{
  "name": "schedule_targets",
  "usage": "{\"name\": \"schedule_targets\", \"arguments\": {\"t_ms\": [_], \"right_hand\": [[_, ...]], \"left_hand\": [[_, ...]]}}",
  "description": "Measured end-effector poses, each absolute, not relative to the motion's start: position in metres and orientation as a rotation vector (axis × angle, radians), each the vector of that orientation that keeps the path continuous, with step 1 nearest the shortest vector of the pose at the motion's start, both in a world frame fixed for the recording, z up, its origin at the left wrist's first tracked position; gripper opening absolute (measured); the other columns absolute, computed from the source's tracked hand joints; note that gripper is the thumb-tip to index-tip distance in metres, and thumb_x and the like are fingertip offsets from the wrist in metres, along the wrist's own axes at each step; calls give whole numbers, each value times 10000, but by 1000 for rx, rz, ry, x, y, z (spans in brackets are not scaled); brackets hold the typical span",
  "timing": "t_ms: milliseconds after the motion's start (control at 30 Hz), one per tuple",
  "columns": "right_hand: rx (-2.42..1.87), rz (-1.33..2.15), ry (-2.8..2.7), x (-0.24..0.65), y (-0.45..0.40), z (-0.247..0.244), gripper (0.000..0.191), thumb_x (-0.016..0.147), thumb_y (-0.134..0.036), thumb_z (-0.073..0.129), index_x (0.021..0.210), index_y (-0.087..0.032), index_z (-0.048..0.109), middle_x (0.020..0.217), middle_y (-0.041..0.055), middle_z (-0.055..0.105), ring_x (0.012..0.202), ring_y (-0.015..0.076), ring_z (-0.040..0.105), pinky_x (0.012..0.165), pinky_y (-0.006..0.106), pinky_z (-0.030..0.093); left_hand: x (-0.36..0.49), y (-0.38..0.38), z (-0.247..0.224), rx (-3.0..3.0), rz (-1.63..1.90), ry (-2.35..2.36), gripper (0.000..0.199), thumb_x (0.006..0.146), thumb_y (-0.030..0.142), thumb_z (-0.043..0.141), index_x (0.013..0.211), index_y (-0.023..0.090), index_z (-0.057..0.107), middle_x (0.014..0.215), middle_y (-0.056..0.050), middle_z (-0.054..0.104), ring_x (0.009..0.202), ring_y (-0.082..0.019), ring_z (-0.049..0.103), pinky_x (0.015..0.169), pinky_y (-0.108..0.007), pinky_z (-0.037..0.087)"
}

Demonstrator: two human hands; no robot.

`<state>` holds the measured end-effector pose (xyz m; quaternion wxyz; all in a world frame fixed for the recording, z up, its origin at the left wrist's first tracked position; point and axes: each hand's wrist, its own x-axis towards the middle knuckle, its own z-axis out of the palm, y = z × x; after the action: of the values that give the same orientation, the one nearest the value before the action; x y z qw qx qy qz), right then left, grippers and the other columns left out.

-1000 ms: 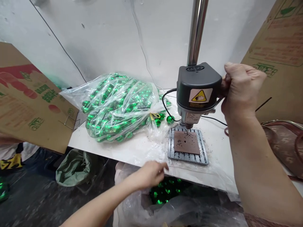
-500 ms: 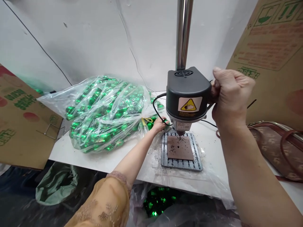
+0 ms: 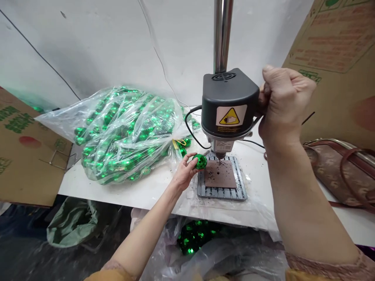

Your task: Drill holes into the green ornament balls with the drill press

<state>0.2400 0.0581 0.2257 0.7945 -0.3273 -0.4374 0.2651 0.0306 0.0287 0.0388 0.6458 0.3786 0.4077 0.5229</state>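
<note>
Head view, at the drill [image 3: 230,91]: pinching a green ball [image 3: 200,161] between thumb and fingertips of the left hand [image 3: 184,171], just left of the chuck [image 3: 220,155] and by the upper left corner of the pad [image 3: 219,181]; impossible to tell whether touching it. Gripping the lever [image 3: 257,121] at the machine's side with the right hand [image 3: 288,103], closed in a fist. For good work, probably best to settle the ball squarely under the chuck, pinch low on its sides, angle fingertips well out of the bit's line, hold the lever up until sure of a firm seat, and brush dark crumbs off the pad for a flatter rest. On the table [image 3: 146,191], note a clear bag [image 3: 57,119], bulging with green balls [image 3: 146,134], cinched by a yellow tie [image 3: 177,144], with loose balls [image 3: 183,151] just beside the neck. Below the front edge, see more balls [image 3: 196,236] amid crumpled plastic [image 3: 216,259]; farther left, a slack green sack [image 3: 60,228], too dark inside to read. At far right, see a handbag [image 3: 331,168], showing nothing of its contents.
</note>
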Motion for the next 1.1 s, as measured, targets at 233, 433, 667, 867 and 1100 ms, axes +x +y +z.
{"name": "schedule_targets", "arguments": {"t_ms": [233,433,667,867,1100], "right_hand": [[-724,585,-902,239,59,229,375,815,-174,561,493,-199,370,375,-81,328,324,37,302,327,204,190],[-738,602,-910,242,62,229,397,840,-176,553,493,-199,359,352,-89,329,309,29,295,331,189,188],[-752,605,-919,242,62,229,394,839,-181,557,493,-193,370,358,-85,342,317,29,291,337,193,200],[-708,594,-922,242,60,228,364,819,-194,558,505,-200,373,364,-84,340,322,39,290,320,211,191],[-703,640,-949,241,56,229,356,793,-257,587,533,-213,349,395,-78,334,340,46,294,320,228,183]], "left_hand": [[51,28,19,1152,1231,959,542,694,399,841,1142,185,623,1116,-66,685,1063,-200,630,985,-347,467],[56,35,0,1358,1144,982,554,713,374,829,1184,178,612,1198,-103,662,1176,-263,596,1066,-424,428],[62,36,3,1553,1094,1022,584,698,388,834,1196,180,609,1184,-101,666,1179,-285,600,1066,-451,433],[71,27,3,1648,1108,1025,580,694,380,835,1188,194,594,1161,-89,650,1131,-277,614,1004,-436,484],[80,25,-9,1622,1088,996,580,706,333,830,1201,201,555,1191,-95,629,1123,-272,616,1021,-456,485]]}}
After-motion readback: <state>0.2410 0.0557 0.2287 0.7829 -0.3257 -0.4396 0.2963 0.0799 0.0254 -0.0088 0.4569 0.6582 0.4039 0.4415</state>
